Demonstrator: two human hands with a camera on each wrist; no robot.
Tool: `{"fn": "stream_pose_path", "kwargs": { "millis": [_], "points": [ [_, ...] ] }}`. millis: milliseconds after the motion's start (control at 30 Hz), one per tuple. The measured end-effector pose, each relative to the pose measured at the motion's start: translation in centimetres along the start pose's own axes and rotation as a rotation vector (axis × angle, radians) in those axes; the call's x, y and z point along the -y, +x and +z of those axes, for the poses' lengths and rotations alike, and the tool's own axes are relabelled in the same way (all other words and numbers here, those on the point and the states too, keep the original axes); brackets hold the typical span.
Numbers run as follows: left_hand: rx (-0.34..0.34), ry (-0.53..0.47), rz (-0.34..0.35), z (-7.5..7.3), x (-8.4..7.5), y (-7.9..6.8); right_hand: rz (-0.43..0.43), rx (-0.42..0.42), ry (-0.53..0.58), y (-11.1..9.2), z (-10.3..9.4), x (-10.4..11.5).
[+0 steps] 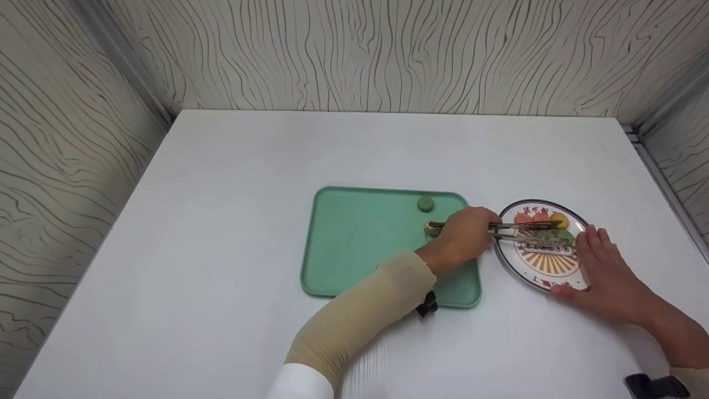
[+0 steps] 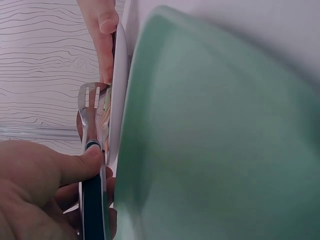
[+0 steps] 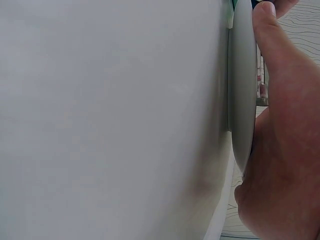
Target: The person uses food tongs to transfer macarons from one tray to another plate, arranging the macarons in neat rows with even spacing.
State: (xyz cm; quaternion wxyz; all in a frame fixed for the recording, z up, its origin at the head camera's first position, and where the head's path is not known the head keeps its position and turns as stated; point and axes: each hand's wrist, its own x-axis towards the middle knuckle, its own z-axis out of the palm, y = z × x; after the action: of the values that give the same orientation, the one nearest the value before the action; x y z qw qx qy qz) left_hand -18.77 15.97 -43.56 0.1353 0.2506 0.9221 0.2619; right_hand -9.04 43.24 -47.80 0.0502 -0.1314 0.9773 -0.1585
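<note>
My left hand [image 1: 465,235] grips a pair of metal tongs [image 2: 92,200], which in the left wrist view have dark handle grips and a slotted end. The tongs reach over a patterned round plate [image 1: 516,260]. On the plate lie reddish-orange pieces [image 1: 522,218], a yellow round piece [image 1: 560,220] and green pieces [image 1: 565,238], partly covered by the tongs. Whether the tongs pinch a piece, I cannot tell. My right hand [image 1: 612,282] rests on the plate's right rim with its fingers extended and thumb at the near edge.
Left of the plate lies a green rectangular tray [image 1: 360,233], under my left forearm. A green round piece [image 1: 425,204] sits near its far right corner, with another greenish piece [image 1: 431,229] by the tongs' handle end. Patterned panels [image 1: 354,55] border the white table [image 1: 221,221].
</note>
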Motion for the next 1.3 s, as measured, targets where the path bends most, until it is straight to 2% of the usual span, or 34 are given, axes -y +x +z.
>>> {"fn": "stream_pose_path", "kwargs": {
  "millis": [533,733,1033,1300],
  "points": [
    [0.024,0.0,-0.011,-0.5,-0.5,-0.5,-0.012,-0.005,-0.013,0.0,0.0,0.0],
    [0.013,0.028,0.0,-1.4,-0.6,-0.7,-0.014,0.003,-0.015,0.0,0.0,0.0],
    [0.047,0.072,-0.013,-2.5,-1.1,-1.3,0.011,0.015,-0.01,0.1,0.1,0.1],
    [0.042,0.087,0.029,-4.1,-0.6,-2.3,0.0,0.012,-0.015,0.0,0.0,0.0]
  ]
}}
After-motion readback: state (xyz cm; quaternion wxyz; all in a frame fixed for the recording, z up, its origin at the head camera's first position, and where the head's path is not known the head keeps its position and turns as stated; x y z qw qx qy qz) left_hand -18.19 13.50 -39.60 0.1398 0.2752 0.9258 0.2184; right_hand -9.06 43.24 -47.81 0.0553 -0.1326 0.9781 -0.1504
